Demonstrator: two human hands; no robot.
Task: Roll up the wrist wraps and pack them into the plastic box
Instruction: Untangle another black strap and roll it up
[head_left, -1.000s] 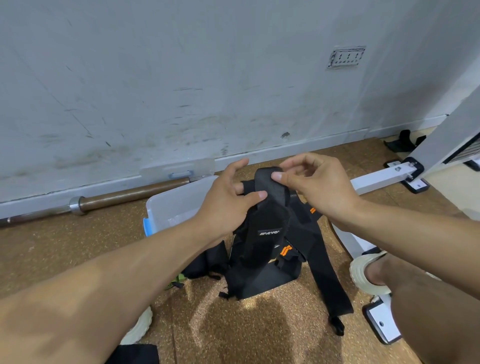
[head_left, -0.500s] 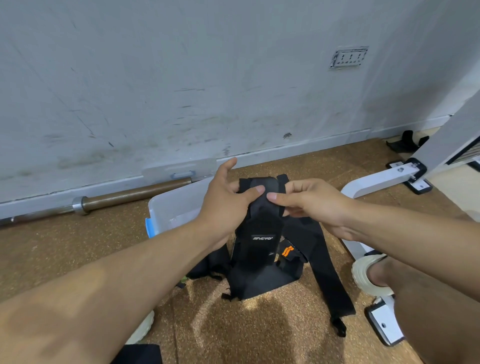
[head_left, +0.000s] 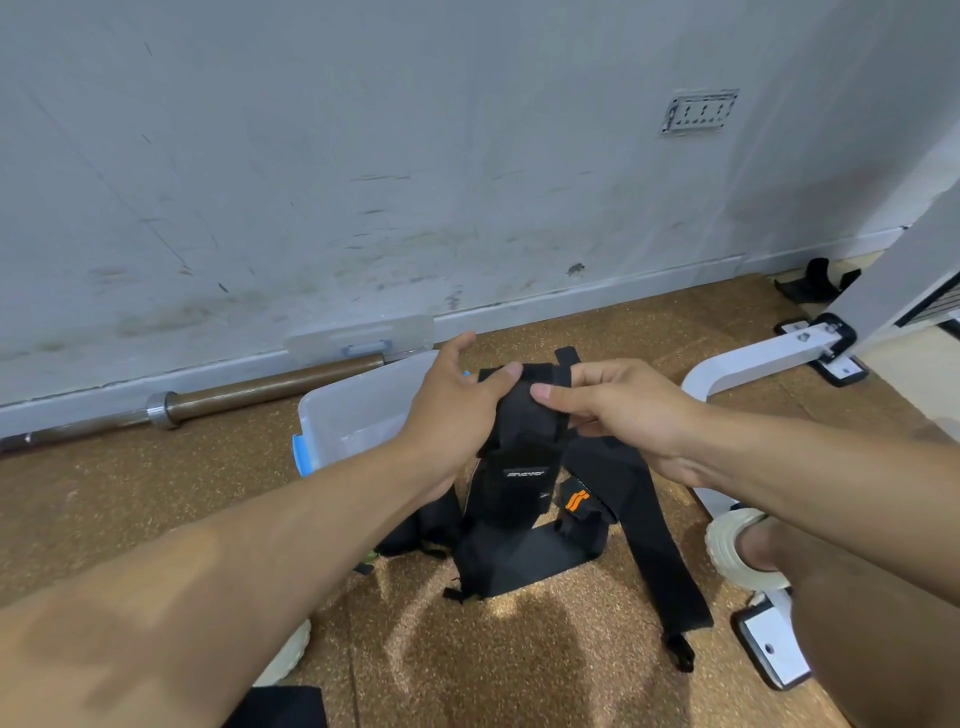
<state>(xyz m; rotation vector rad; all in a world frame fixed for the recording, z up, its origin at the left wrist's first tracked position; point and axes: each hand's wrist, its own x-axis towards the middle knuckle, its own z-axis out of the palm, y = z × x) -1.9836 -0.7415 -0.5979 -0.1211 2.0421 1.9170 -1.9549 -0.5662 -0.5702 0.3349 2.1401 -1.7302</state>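
1. The rolling step is in hand: both hands work the top end of one black wrist wrap (head_left: 522, 447), held up just right of the plastic box (head_left: 358, 410).
2. The left hand (head_left: 457, 410) pinches the wrap's top edge from the box side, forefinger over the fabric; the right hand (head_left: 618, 405) pinches the same edge from the far side, fingers curled round it.
3. The rest of that wrap hangs down onto a heap of other black wraps (head_left: 550, 535) on the cork floor (head_left: 130, 493), just in front of the box.
4. Next move, as I judge it: turn the pinched end over itself tightly and keep the fabric taut so the roll does not loosen.
5. The box stands open; nothing rolled shows inside it, though its interior is partly hidden by the left hand. Its lid (head_left: 358, 340) leans on the wall behind the box.
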